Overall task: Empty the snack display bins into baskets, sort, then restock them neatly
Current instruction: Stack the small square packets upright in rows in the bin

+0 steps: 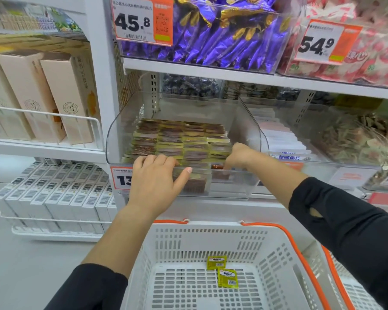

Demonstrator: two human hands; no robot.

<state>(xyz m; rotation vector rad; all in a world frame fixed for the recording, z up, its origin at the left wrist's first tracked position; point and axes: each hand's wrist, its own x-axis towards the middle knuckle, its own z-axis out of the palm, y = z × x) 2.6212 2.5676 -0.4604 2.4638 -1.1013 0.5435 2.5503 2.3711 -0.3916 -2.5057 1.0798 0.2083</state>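
Both hands reach over the near lip of the clear bin [119, 139], packed with rows of yellow packets [179, 142]. The left hand [155, 175] rests fingers spread on the lip. The right hand [238, 156] curls down inside; its grip is hidden. Two loose packets [222, 270] lie in the white basket [276, 249] below.
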